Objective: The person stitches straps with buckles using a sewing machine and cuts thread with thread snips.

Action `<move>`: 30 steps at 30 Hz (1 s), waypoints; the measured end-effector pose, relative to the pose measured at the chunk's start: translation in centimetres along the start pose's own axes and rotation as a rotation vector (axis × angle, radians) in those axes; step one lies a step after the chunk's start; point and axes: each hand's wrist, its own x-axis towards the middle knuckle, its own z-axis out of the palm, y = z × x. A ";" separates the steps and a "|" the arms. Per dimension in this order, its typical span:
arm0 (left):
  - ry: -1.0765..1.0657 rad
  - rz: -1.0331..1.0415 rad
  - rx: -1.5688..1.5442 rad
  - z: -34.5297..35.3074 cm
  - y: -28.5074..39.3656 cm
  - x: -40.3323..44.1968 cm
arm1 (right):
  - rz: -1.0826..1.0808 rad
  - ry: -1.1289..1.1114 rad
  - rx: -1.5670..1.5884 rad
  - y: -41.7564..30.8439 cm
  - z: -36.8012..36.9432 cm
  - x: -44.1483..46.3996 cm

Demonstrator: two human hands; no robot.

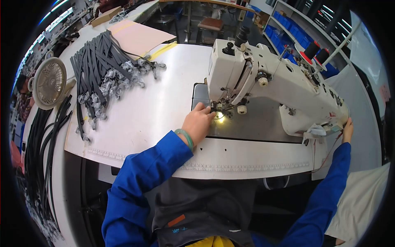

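Note:
A white industrial sewing machine [255,72] stands on the table, its lamp lighting the needle plate. My left hand [198,122], with a green bangle at the wrist, rests beside the presser foot [214,106]. Its fingers are bent and pressed together at a small dark piece by the needle, too hidden to name. My right hand [348,131] reaches to the far right end of the machine head, fingers curled round the handwheel there, which is mostly out of sight. Thin reddish threads [327,156] hang near that wrist.
Dark grey straps [96,57] with clear plastic-wrapped ends lie in a pile at the table's left. More black straps [45,140] hang farther left, below a small fan [50,82]. A pink sheet [142,36] lies behind. Thread cones [312,50] stand at the right.

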 end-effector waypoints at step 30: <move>-0.016 0.058 0.125 0.1 0.5 0.1 | -0.010 0.084 -0.009 -0.3 0.3 0.3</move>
